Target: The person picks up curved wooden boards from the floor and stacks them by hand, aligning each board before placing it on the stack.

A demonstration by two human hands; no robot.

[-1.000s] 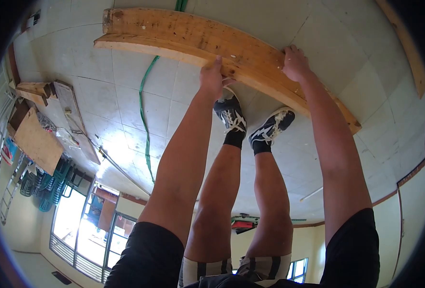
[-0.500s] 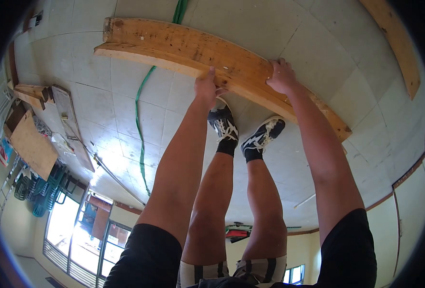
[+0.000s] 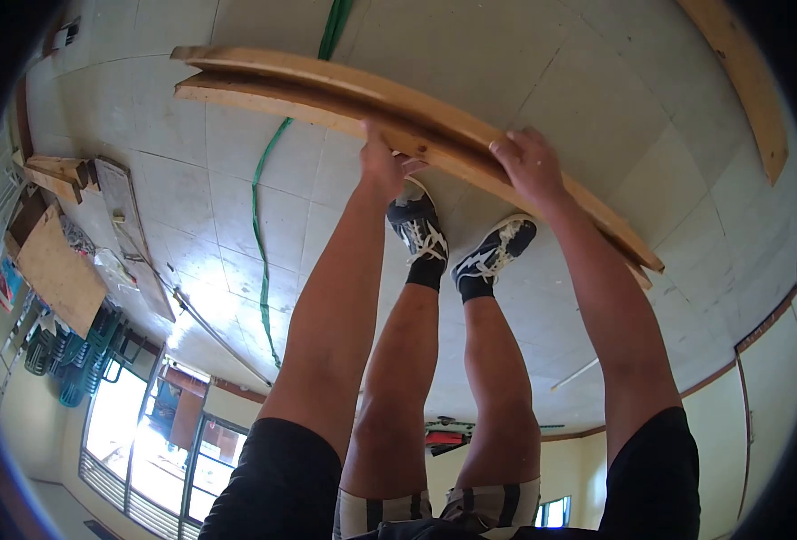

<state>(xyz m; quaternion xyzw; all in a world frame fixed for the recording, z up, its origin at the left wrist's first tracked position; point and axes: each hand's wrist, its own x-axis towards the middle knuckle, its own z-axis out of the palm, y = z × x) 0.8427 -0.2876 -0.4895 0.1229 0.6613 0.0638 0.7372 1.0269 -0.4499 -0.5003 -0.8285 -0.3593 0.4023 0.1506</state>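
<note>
Wood | left hand [image 3: 382, 169] clasps near board [image 3: 255, 99] | right hand [image 3: 532, 166] grips far board [image 3: 326, 72] | holding both; any shift needs steady support

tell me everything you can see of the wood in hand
The wood is orange-brown: two long lengths side by side, a dark gap between; joined or not, I cannot tell. The nearer has a dark knot. It runs crosswise beyond the shoes, looking bowed. Left hand holds the nearer length; right hand, the far one.
</note>
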